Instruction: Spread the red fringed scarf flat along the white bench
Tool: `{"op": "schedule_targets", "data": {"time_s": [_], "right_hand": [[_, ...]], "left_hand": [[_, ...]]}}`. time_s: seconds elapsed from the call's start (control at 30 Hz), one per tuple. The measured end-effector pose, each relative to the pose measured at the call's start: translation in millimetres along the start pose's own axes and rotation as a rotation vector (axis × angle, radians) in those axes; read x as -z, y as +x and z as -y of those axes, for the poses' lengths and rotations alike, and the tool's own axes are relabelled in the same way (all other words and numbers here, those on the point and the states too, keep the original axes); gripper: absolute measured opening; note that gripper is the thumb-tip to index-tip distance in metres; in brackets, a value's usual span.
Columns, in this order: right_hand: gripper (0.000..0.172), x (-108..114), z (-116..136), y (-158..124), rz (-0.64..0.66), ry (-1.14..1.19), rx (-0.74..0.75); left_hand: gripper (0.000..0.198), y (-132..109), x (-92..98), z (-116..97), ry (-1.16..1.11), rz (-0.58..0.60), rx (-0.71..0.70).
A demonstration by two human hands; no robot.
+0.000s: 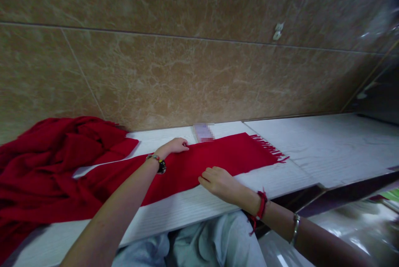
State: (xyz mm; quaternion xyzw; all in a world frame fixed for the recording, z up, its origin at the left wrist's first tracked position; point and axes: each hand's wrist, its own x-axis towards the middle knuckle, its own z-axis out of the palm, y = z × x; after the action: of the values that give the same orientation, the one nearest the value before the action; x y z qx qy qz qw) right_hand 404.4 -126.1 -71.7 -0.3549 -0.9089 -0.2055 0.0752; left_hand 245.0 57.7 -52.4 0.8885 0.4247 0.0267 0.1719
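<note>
A red scarf (230,155) lies spread along the white tabletop, its fringe (268,148) pointing right. At the far edge of the cloth is my left hand (176,145), fingers closed on the edge. My right hand (218,180) has its fingers curled and pressed together at the near edge, pinching the fabric there. Between the two hands the scarf is flat and smooth. Its left part runs under my left forearm toward a crumpled heap of red cloth (62,146); where one piece ends and another begins I cannot tell.
Behind the white table (336,142) rises a brown marbled wall (156,80) with a small socket (278,31). A stack of pale purple slips (203,132), partly blurred, sits at the back edge. My legs (215,238) are below the front edge; clear plastic (346,225) lies at lower right.
</note>
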Motion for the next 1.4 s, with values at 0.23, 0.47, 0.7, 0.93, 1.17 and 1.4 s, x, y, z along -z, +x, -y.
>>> {"op": "schedule_targets", "data": {"time_s": [0.23,0.47,0.7,0.93,1.17,1.4], "right_hand": [[0.011,7.4,-0.7,-3.0,0.001,-0.012,-0.033],[0.013,21.1,-15.7,-12.4,-0.057,-0.076,-0.117],[0.02,60.8,-57.0,-43.3,-0.133,-0.214,-0.221],[0.018,81.8,-109.1,-100.4,-0.116,-0.285,-0.398],[0.021,44.3,-137.4,-152.1,0.046,-0.215,-0.615],[0.025,10.3,-148.1,-171.7,0.098,0.129,-0.819]], "left_hand": [[0.028,6.3,8.2,-1.7,-0.143,-0.033,0.041],[0.039,10.9,34.6,-18.0,-0.346,-0.117,0.04],[0.035,35.1,73.2,-78.8,-0.507,-0.162,-0.023],[0.036,88.0,75.8,-146.3,-0.645,-0.111,-0.099],[0.035,150.8,30.4,-187.2,-0.547,-0.01,-0.155],[0.032,190.6,-22.2,-184.3,-0.408,0.057,-0.16]]}}
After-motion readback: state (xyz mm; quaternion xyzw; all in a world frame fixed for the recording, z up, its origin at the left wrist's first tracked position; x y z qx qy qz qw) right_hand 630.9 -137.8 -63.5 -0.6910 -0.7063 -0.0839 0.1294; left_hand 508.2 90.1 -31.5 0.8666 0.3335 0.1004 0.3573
